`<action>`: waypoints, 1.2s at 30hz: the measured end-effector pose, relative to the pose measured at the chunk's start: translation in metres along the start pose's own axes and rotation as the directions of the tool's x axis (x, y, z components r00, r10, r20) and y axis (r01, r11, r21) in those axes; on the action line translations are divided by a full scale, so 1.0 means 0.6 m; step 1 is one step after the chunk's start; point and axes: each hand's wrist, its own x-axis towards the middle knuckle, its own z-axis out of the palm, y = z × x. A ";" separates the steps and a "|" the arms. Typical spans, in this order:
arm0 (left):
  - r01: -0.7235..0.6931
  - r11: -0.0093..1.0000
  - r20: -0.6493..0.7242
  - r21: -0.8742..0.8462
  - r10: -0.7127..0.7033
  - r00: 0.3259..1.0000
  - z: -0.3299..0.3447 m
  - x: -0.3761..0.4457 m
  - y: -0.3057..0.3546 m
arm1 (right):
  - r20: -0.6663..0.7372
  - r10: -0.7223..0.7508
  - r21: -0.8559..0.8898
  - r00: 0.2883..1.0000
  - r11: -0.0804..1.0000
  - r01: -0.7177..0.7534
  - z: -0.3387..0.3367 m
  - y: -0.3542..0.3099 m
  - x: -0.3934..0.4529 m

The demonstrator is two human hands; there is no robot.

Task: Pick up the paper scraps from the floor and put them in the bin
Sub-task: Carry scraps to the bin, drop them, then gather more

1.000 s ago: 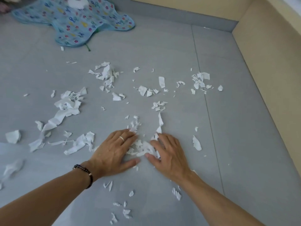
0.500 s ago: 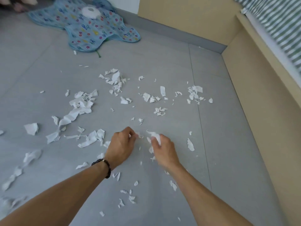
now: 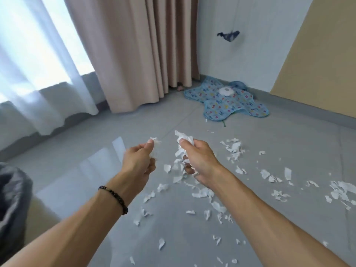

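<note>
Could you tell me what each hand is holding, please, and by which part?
Both hold paper scraps: the left hand pinches a small wad by its lower end; the right hand clutches a bigger bunch around its middle.

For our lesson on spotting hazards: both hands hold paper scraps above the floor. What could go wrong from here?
1. The right hand grips a loose bunch of scraps with pieces dangling below; some may drop on the way.
2. The left hand pinches only a small wad, which could slip.
3. The dark bag at the left edge, likely the bin, sits well aside, so the carry is long.
</note>
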 end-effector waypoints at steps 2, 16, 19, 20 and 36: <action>-0.082 0.995 -0.103 -0.053 0.076 0.992 -0.066 -0.024 0.058 | 0.130 -0.014 0.000 0.991 1.000 0.014 0.077 -0.034 0.003; 0.018 0.898 -0.723 0.439 0.341 0.601 -0.527 -0.122 0.147 | 0.675 -0.059 -0.409 0.736 0.800 0.439 0.604 -0.054 -0.067; 0.149 0.840 -0.721 0.522 0.341 0.603 -0.562 -0.114 0.117 | 0.714 -0.032 -0.560 0.699 0.573 0.598 0.628 -0.018 -0.056; 0.194 0.804 -0.709 0.562 0.348 0.613 -0.567 -0.112 0.112 | 0.729 -0.029 -0.574 0.684 0.518 0.634 0.628 -0.013 -0.055; -0.028 0.005 0.018 1.000 0.660 0.751 -0.379 -0.062 0.069 | 0.552 -0.493 -0.638 0.673 0.270 0.721 0.398 0.014 0.021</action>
